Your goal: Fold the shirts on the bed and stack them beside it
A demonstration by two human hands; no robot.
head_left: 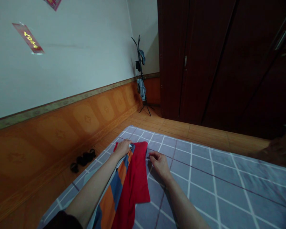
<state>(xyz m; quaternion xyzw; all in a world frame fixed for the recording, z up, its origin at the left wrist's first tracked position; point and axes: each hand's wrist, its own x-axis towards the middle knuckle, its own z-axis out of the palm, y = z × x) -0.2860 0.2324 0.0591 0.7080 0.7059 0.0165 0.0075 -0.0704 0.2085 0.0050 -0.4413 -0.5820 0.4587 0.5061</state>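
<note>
two bare hands in the head view, both over a bed [201, 179] with a grey sheet crossed by white grid lines. we see the left hand [123, 149] on top of the far end of a red cloth [141, 178], near a small white bit at the edge; its fingers are bent over the fabric, but we can't tell whether they grip it or just press. the right hand [160, 165] is just beside the red cloth's right edge, fingers loosely curled and parted, nothing visible in them; we can't tell whether a fingertip touches the sheet.

the red cloth lies on the bed, running from the left hand down to the bottom of the view. an orange-and-blue cloth [118, 181] in blocks lies along its left side, next to the left forearm; we can't tell if the two are one garment. black sleeve [63, 221] on the left arm, bottom edge.

around it: we mark dark shoes [83, 158] on the floor left of the bed, a black coat stand [141, 68] with jeans [141, 89] hung on it in the far corner, a dark red-brown wardrobe [197, 63] beyond the bed, and a red paper strip [28, 38] with gold characters on the pale wall [85, 60].
</note>
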